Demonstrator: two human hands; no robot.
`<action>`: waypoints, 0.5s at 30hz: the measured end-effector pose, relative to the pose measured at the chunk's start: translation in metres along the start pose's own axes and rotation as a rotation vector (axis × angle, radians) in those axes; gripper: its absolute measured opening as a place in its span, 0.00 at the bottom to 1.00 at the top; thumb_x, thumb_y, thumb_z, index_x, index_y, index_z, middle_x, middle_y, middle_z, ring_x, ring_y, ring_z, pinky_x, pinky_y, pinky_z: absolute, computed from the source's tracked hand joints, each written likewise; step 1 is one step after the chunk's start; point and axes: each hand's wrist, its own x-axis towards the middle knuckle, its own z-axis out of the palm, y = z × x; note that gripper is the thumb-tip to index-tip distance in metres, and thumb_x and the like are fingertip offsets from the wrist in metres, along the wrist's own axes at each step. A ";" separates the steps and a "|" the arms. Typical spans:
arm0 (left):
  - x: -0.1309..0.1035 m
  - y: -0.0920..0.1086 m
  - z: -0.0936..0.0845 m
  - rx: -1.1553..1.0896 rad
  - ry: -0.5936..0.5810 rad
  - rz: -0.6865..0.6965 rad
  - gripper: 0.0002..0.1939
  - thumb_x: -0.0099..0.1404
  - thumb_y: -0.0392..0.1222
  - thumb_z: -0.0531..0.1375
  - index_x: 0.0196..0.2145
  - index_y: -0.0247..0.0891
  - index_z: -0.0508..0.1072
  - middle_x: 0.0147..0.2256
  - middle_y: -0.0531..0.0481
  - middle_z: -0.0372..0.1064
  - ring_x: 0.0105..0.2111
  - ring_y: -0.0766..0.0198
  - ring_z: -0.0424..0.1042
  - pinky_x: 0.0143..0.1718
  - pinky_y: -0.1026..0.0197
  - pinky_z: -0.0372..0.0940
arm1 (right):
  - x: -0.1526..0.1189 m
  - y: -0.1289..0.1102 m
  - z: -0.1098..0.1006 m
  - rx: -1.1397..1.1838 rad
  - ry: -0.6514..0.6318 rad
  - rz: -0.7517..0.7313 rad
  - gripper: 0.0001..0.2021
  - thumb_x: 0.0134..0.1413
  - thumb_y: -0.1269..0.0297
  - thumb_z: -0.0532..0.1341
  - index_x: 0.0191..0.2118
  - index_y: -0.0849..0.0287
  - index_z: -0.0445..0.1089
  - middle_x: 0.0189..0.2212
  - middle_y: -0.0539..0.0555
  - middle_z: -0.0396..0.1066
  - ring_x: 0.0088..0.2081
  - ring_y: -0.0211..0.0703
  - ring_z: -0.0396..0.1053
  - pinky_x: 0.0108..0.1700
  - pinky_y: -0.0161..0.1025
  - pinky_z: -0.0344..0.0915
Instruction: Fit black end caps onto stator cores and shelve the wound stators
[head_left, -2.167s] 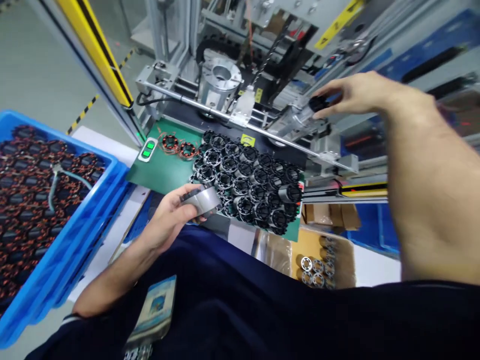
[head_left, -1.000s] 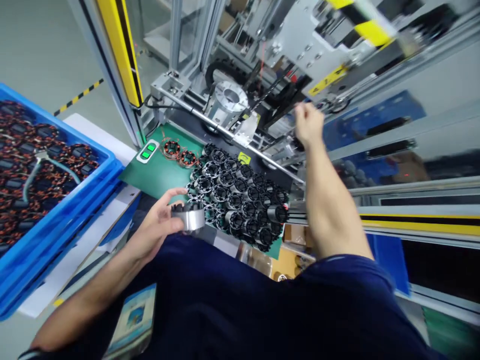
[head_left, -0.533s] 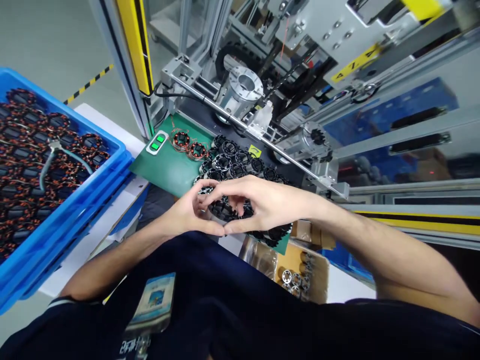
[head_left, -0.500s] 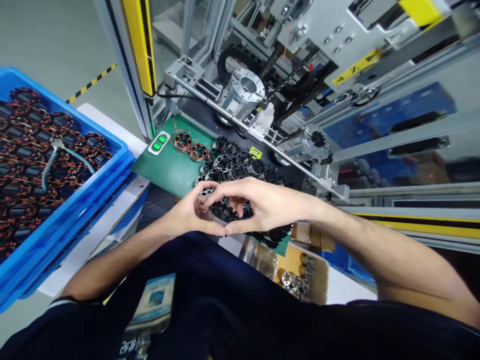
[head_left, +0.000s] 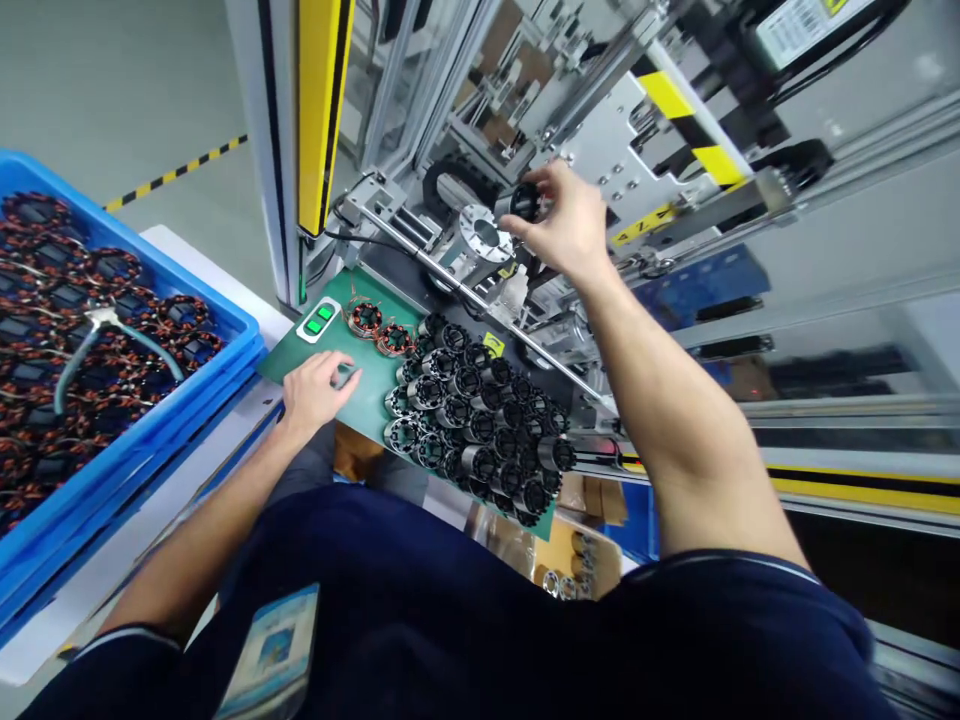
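Note:
My right hand (head_left: 566,215) reaches up into the machine, its thumb and fingers closed round a stator core (head_left: 519,203) with black insulation. The core is tilted beside the top of a round metal fixture (head_left: 486,234); whether they touch I cannot tell. On the green mat (head_left: 367,390) rests my left hand (head_left: 315,390), fingers loosely bent and thumb apart, with no object visible in it. Near it lie two copper-wound stators (head_left: 365,318) and a white switch plate with two lit green buttons (head_left: 318,320). Several bare stator cores (head_left: 480,425) stand packed in rows on the mat.
At the left, a blue crate (head_left: 251,335) holds several wound stators, with pliers (head_left: 105,318) on top. A metal rail (head_left: 450,270) crosses in front of the fixture. A yellow post (head_left: 322,120) stands at the machine's left side. A carton (head_left: 611,560) with metal rings sits below right.
My hands have parted. My right hand has gone up and forward to the fixture with a stator core; my left hand has dropped back to the green mat.

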 end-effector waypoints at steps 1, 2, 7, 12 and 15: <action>-0.001 0.000 0.001 0.002 0.007 0.001 0.12 0.78 0.52 0.67 0.45 0.43 0.86 0.32 0.52 0.73 0.37 0.58 0.74 0.40 0.57 0.59 | 0.007 0.007 0.009 -0.044 -0.017 0.003 0.36 0.58 0.34 0.74 0.66 0.47 0.77 0.66 0.60 0.81 0.67 0.75 0.76 0.72 0.73 0.71; -0.003 0.001 0.002 0.004 0.015 0.000 0.11 0.79 0.52 0.67 0.45 0.44 0.86 0.31 0.52 0.73 0.36 0.58 0.74 0.40 0.57 0.59 | 0.012 0.013 0.017 -0.070 -0.040 0.006 0.37 0.57 0.33 0.74 0.65 0.49 0.78 0.64 0.61 0.82 0.64 0.74 0.78 0.70 0.72 0.74; -0.003 0.001 0.004 0.014 0.047 -0.008 0.13 0.80 0.52 0.66 0.42 0.43 0.86 0.30 0.51 0.74 0.36 0.58 0.74 0.39 0.56 0.59 | 0.027 0.025 0.036 -0.074 -0.120 -0.070 0.36 0.54 0.35 0.76 0.62 0.50 0.81 0.58 0.61 0.85 0.55 0.67 0.83 0.62 0.66 0.81; -0.002 -0.001 0.004 0.013 0.063 0.040 0.14 0.81 0.52 0.65 0.42 0.43 0.86 0.30 0.50 0.73 0.35 0.57 0.74 0.39 0.55 0.58 | 0.045 0.024 0.029 -0.121 -0.226 -0.105 0.33 0.51 0.43 0.79 0.61 0.51 0.84 0.56 0.58 0.87 0.59 0.69 0.83 0.67 0.67 0.78; -0.001 -0.002 0.003 0.030 0.092 0.075 0.15 0.82 0.53 0.64 0.41 0.43 0.86 0.29 0.50 0.72 0.35 0.56 0.74 0.39 0.55 0.58 | 0.058 0.023 0.023 -0.113 -0.305 -0.088 0.35 0.50 0.42 0.81 0.62 0.48 0.85 0.58 0.53 0.87 0.62 0.66 0.81 0.70 0.63 0.77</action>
